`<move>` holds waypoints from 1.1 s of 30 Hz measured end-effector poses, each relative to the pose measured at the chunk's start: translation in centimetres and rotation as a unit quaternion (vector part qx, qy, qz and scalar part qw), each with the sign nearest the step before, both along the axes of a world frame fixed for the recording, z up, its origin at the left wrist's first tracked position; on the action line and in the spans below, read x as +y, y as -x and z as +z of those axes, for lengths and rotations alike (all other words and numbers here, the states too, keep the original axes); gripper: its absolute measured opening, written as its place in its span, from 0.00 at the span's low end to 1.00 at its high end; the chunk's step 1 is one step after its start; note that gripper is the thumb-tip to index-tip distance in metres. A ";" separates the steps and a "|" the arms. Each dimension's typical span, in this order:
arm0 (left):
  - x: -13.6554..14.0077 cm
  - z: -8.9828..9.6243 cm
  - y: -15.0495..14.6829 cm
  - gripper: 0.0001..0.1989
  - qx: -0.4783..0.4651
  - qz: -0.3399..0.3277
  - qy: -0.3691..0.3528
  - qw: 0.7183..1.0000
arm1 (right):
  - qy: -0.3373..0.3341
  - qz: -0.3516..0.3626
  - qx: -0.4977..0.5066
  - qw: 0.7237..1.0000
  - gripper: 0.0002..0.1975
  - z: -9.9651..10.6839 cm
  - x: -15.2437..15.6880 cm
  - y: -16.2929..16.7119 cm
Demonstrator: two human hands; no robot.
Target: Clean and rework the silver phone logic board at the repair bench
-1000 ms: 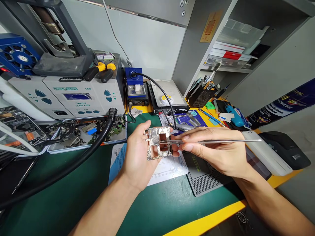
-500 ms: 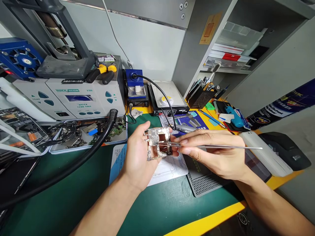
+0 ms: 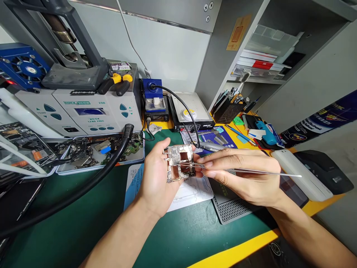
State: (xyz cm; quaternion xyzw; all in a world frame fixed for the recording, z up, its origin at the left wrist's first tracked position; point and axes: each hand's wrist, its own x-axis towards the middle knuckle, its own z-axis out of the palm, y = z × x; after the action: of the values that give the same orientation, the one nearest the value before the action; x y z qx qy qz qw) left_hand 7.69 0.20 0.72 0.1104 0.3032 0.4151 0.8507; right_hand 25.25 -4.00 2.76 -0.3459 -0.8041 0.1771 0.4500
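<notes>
My left hand [image 3: 157,173] is curled around a little circuit board [image 3: 175,155], holding it by its sides in the middle of the frame, above the green tabletop [image 3: 178,234]. My right hand [image 3: 245,175], just right of it, pinches thin metal tweezers [image 3: 259,172] between thumb and fingers. Their tips are over the board; I can't tell if they touch it.
</notes>
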 end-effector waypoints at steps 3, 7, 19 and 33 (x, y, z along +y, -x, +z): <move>0.0 0.0 0.0 0.19 0.000 0.000 -0.003 1.000 | -0.012 0.003 -0.004 1.000 0.16 0.1 0.0 0.0; 0.0 0.0 0.1 0.19 0.006 -0.003 -0.009 1.000 | -0.016 -0.030 0.009 0.999 0.16 0.1 0.1 0.0; -0.2 0.3 0.0 0.22 0.012 -0.032 -0.041 0.999 | -0.044 -0.040 0.029 0.998 0.16 -0.1 0.2 -0.2; -0.5 0.3 0.0 0.21 0.010 -0.029 -0.048 0.998 | -0.053 -0.020 0.024 0.998 0.14 -0.3 0.2 -0.2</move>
State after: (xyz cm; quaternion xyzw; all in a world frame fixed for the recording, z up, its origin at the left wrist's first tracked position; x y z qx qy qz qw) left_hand 7.68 -0.35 0.98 0.1640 0.2879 0.4034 0.8529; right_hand 25.41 -3.83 2.49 -0.3333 -0.7943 0.1337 0.4901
